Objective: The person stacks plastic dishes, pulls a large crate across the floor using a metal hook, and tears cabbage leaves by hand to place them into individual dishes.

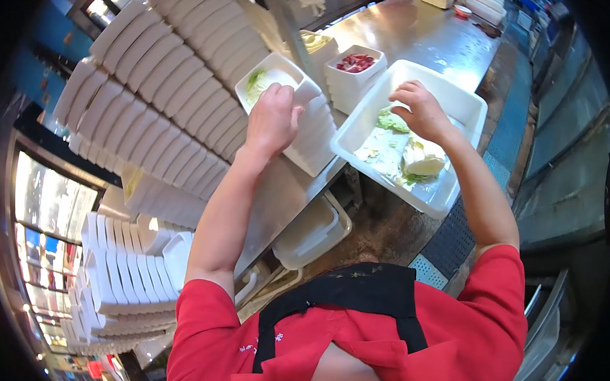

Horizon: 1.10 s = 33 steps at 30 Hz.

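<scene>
My left hand (pixel 275 117) is closed, fingers curled down at the near rim of a white square container (pixel 307 90). What its fingertips hold, if anything, is hidden. Inside that container lies a piece of green and pale cabbage leaf (pixel 258 83); it tops a stack of similar containers (pixel 315 140). Over a large white tub (pixel 342 139) hovers my right hand (pixel 420 112), fingers bent and thumb apart, with nothing visible in it. A chunk of cabbage (pixel 423 161) and loose green leaves (pixel 392 119) lie in the tub.
Long rows of stacked white containers (pixel 154 71) fill the left side. Behind, a white container of red pieces (pixel 356 62) stands on another stack, beside a metal post (pixel 287 28). The steel counter (pixel 405 26) runs away to the back. Below it sits a white bin (pixel 310 238).
</scene>
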Available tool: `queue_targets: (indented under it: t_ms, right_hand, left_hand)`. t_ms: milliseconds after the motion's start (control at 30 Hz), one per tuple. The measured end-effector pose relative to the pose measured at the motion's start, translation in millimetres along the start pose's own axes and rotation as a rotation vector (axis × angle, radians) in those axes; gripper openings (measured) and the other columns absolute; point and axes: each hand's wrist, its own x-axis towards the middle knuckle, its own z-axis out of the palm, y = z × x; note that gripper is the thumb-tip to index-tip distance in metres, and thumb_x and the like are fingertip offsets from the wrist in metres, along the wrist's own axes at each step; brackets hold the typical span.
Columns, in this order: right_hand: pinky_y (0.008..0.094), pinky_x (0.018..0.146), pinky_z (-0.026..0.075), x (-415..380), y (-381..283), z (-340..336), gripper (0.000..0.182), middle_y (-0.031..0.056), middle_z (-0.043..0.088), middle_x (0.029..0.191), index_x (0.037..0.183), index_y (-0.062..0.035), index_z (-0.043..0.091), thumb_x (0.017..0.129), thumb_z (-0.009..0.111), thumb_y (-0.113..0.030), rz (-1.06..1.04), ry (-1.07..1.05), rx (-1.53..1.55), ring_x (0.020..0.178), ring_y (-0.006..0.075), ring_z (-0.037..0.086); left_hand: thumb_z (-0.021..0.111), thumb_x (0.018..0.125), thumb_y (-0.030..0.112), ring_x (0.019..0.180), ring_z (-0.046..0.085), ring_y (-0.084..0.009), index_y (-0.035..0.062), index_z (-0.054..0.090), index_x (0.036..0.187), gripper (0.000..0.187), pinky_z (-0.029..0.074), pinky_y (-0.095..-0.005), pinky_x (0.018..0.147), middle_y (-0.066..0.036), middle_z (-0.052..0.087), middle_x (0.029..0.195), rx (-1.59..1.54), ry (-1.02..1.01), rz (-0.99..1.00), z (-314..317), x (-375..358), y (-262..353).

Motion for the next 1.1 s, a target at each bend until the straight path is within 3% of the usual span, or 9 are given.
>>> queue_targets:
  t_ms: [300, 333, 433, 467, 600, 667, 900, 967, 1100]
  right_hand:
    - [0.0366, 0.087, 0.044, -90, 68, -15, 0.029, 0.0163, 0.058, 0.104, 0.101, 0.0036, 0.060, 0.077, 0.066, -0.012, 0.569, -0.350, -0.039, 0.102, 0.0311, 0.054]
    - [0.0364, 0.090, 0.043, -90, 71, -12, 0.042, 0.0189, 0.056, 0.108, 0.112, 0.0031, 0.055, 0.078, 0.067, -0.021, 0.582, -0.477, -0.084, 0.105, 0.0316, 0.053]
    - [0.0390, 0.089, 0.043, -92, 79, 18, 0.052, 0.0233, 0.055, 0.109, 0.109, 0.0027, 0.054, 0.076, 0.068, -0.035, 0.666, -0.395, -0.067, 0.107, 0.0344, 0.052]
    - [0.0382, 0.092, 0.042, -86, 78, 23, 0.071, 0.0264, 0.051, 0.114, 0.117, 0.0035, 0.048, 0.071, 0.069, -0.046, 0.732, -0.431, -0.061, 0.111, 0.0353, 0.049]
    - [0.0370, 0.090, 0.044, -75, 117, 68, 0.083, 0.0277, 0.053, 0.114, 0.118, 0.0075, 0.046, 0.065, 0.067, -0.052, 0.851, -0.585, 0.023, 0.107, 0.0357, 0.053]
    - [0.0391, 0.086, 0.044, -73, 117, 66, 0.057, 0.0236, 0.058, 0.108, 0.108, 0.0045, 0.051, 0.070, 0.066, -0.035, 0.880, -0.474, 0.034, 0.101, 0.0341, 0.056]
    - [0.0373, 0.082, 0.045, -78, 106, 38, 0.047, 0.0224, 0.058, 0.108, 0.112, 0.0007, 0.052, 0.070, 0.060, -0.019, 0.954, -0.506, 0.077, 0.100, 0.0323, 0.057]
    - [0.0387, 0.083, 0.045, -87, 106, 35, 0.036, 0.0238, 0.060, 0.103, 0.103, 0.0023, 0.057, 0.072, 0.058, -0.017, 0.986, -0.285, 0.234, 0.098, 0.0355, 0.057]
    - [0.0396, 0.084, 0.045, -98, 108, 38, 0.032, 0.0235, 0.061, 0.100, 0.102, 0.0015, 0.057, 0.075, 0.053, -0.016, 0.917, -0.172, 0.185, 0.097, 0.0365, 0.057]
  left_hand:
    - [0.063, 0.075, 0.007, 0.086, 0.054, -0.0365, -0.0012, 0.052, 0.089, 0.020, 0.045, -0.0433, 0.074, -0.019, 0.054, 0.090, 0.220, -0.117, 0.020, 41, 35, 13]
    - [0.063, 0.075, 0.007, 0.086, 0.054, -0.0365, -0.0012, 0.052, 0.089, 0.020, 0.045, -0.0433, 0.074, -0.019, 0.054, 0.090, 0.215, -0.121, 0.023, 43, 32, 15]
    - [0.063, 0.075, 0.007, 0.088, 0.054, -0.0359, -0.0013, 0.052, 0.090, 0.020, 0.045, -0.0433, 0.075, -0.019, 0.054, 0.091, 0.282, -0.120, 0.007, 49, 30, 17]
    - [0.063, 0.075, 0.007, 0.088, 0.054, -0.0356, -0.0016, 0.051, 0.090, 0.020, 0.045, -0.0433, 0.074, -0.018, 0.053, 0.091, 0.242, -0.108, 0.031, 49, 30, 15]
    - [0.062, 0.075, 0.008, 0.087, 0.053, -0.0346, -0.0009, 0.052, 0.092, 0.022, 0.044, -0.0432, 0.073, -0.017, 0.052, 0.089, 0.170, -0.118, 0.084, 40, 33, 4]
    - [0.063, 0.075, 0.008, 0.086, 0.053, -0.0346, -0.0005, 0.052, 0.100, 0.028, 0.044, -0.0423, 0.072, -0.017, 0.053, 0.091, 0.140, -0.171, 0.046, 31, 34, 4]
    - [0.067, 0.075, 0.013, 0.081, 0.055, -0.0332, 0.0010, 0.055, 0.098, 0.029, 0.045, -0.0411, 0.068, -0.014, 0.053, 0.085, 0.100, -0.083, -0.088, 32, 21, 15]
    - [0.067, 0.074, 0.013, 0.082, 0.054, -0.0328, 0.0007, 0.054, 0.091, 0.024, 0.045, -0.0415, 0.069, -0.014, 0.053, 0.084, 0.123, -0.013, -0.097, 34, 22, 19]
    - [0.067, 0.073, 0.013, 0.080, 0.055, -0.0334, 0.0009, 0.055, 0.091, 0.024, 0.046, -0.0423, 0.069, -0.015, 0.054, 0.084, 0.187, -0.011, -0.047, 43, 20, 13]
